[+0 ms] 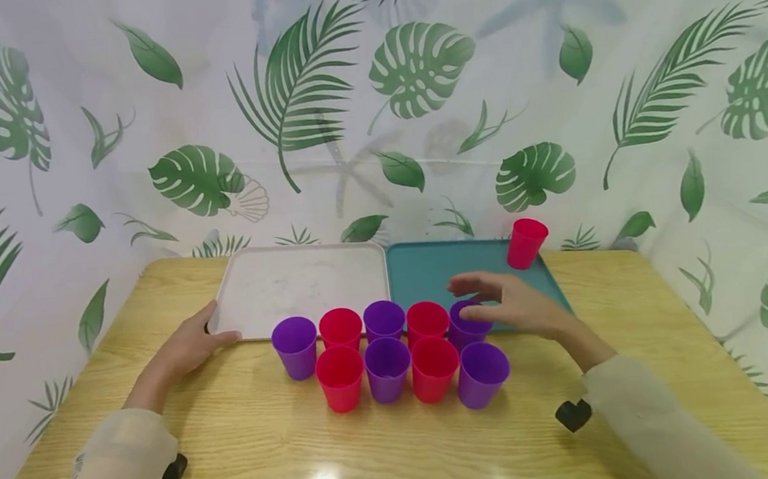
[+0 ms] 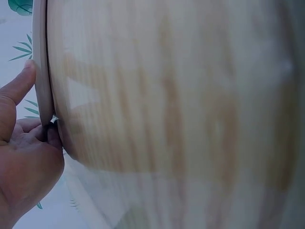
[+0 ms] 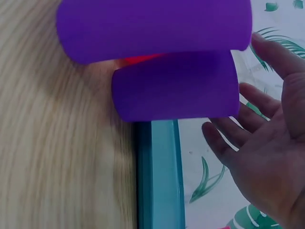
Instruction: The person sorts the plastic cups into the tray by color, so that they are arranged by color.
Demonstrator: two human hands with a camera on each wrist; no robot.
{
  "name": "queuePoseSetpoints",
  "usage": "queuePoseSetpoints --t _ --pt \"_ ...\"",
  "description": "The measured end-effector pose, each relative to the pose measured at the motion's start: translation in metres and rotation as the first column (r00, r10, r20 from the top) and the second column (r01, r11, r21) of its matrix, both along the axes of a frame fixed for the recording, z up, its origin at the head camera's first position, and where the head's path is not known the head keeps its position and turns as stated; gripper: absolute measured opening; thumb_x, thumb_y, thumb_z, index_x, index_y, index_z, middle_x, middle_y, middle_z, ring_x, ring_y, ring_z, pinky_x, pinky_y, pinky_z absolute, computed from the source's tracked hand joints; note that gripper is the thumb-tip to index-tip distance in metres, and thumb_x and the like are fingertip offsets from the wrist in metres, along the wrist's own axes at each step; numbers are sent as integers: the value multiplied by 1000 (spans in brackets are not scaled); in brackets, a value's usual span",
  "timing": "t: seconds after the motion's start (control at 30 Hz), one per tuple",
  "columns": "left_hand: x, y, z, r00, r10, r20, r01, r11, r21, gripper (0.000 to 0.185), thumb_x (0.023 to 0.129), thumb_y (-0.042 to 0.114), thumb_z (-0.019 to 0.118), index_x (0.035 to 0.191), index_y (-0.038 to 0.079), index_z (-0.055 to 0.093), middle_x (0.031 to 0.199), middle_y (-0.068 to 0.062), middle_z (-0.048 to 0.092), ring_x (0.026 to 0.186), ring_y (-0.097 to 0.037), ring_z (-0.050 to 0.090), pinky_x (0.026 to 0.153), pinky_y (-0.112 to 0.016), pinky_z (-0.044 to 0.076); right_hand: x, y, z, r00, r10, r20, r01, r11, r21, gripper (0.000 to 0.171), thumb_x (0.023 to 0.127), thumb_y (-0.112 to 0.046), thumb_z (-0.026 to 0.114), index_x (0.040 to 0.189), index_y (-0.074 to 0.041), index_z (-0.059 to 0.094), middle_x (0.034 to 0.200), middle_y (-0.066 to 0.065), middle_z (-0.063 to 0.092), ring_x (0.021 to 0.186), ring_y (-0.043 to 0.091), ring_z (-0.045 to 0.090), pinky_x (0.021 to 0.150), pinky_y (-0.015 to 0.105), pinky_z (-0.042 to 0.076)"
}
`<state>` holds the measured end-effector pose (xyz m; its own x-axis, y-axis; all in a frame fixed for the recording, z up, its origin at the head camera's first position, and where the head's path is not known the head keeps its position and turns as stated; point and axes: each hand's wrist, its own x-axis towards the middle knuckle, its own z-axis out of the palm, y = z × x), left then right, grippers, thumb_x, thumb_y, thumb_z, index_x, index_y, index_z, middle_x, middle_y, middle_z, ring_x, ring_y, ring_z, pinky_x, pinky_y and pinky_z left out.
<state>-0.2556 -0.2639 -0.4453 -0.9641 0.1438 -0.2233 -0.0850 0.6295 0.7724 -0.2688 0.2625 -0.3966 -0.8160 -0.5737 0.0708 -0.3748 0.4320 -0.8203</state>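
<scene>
My left hand (image 1: 188, 339) grips the near left corner of a white tray (image 1: 242, 284), its thumb (image 2: 24, 81) lying along the tray's rim. Over the right end of a group of cups hovers my right hand (image 1: 518, 304), fingers spread and slightly bent. Nearest to it is a purple cup (image 1: 469, 333), partly covered by the hand in the head view. In front of that cup stands another purple cup (image 1: 483, 384). Red cups, such as the red cup (image 1: 435, 381), alternate with purple ones in two rows. All stand upright with their mouths up.
A teal tray (image 1: 421, 267) adjoins the white one on its right. One red cup (image 1: 526, 245) stands apart at its far right corner. The wooden table (image 1: 251, 445) meets a leaf-patterned cloth (image 1: 338, 197) behind and at both sides.
</scene>
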Motion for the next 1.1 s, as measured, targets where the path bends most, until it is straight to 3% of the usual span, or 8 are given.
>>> queuePoseSetpoints --t 0.1,0.33,0.5,0.73,1.1 --pt "-1 -1 0 1000 -6 -8 6 1000 -5 94 104 29 64 159 -10 -1 165 -36 0 152 -53 1 124 -63 6 0 -7 2 999 32 19 -32 999 3 58 96 -21 75 147 -4 54 144 20 59 134 45 53 109 56 48" --pt "-1 -1 1 999 -17 -39 16 999 -30 93 104 30 64 159 -11 1 164 -38 2 151 -54 4 123 -64 7 -2 -18 6 996 78 37 -79 997 8 62 94 -24 78 149 -7 54 144 12 61 137 40 52 111 54 46" --pt "0 -1 1 999 -20 -34 19 1000 -23 94 104 29 65 159 -12 0 163 -38 2 151 -55 4 123 -64 8 -4 -19 3 995 94 32 -94 995 19 63 93 -23 78 148 -4 54 145 16 60 138 36 52 112 62 41" --pt "-1 -8 -6 1000 -5 -25 4 999 -43 95 104 33 64 159 -10 0 164 -37 1 151 -54 3 123 -64 7 -5 -26 1 993 98 66 -102 993 58 61 93 -26 79 148 -12 56 144 3 62 138 30 53 114 56 42" --pt "1 -2 -2 999 -13 -31 12 999 -39 95 104 34 64 159 -10 1 164 -36 1 152 -54 2 123 -64 7 -7 -25 3 990 138 37 -142 983 117 65 92 -23 77 150 -6 54 147 9 59 140 30 51 116 58 38"
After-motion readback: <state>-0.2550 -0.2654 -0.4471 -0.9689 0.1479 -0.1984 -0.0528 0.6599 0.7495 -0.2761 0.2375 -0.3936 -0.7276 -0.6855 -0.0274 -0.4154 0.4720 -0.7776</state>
